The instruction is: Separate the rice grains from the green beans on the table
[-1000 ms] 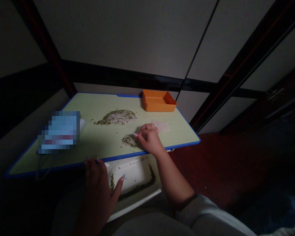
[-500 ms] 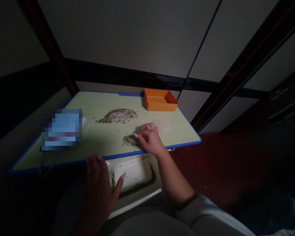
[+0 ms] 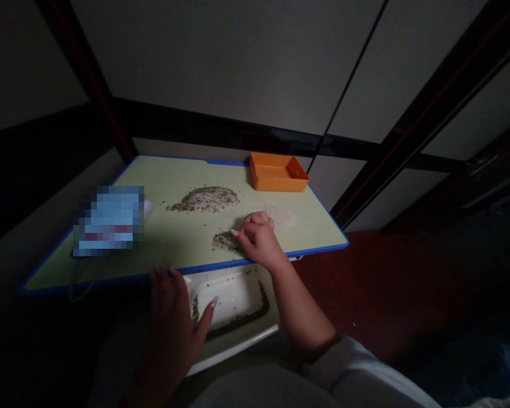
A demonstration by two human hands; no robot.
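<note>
My right hand point(image 3: 258, 235) rests on the table with its fingers curled, at the right side of a small mixed pile of green beans and pale grains point(image 3: 226, 241). Whatever its fingertips hold is too small or hidden to make out. Just beyond that hand lies a patch of pale grains point(image 3: 280, 216). My left hand point(image 3: 174, 309) is at the table's front edge, fingers stretched and thumb spread over the left part of a white tray point(image 3: 233, 357). Green beans point(image 3: 238, 324) line the tray's inner edges. A larger mixed pile of beans and grains point(image 3: 208, 198) sits farther back.
The light green table point(image 3: 161, 175) has a blue rim. An orange box point(image 3: 280, 182) stands at its back right corner. On the left lies a blurred-out light blue object point(image 3: 110, 218) with a cord. Cabinet panels point(image 3: 221, 62) rise behind the table.
The view has shifted very slightly. Both hands keep nearly the same position and pose, and the piles look the same.
</note>
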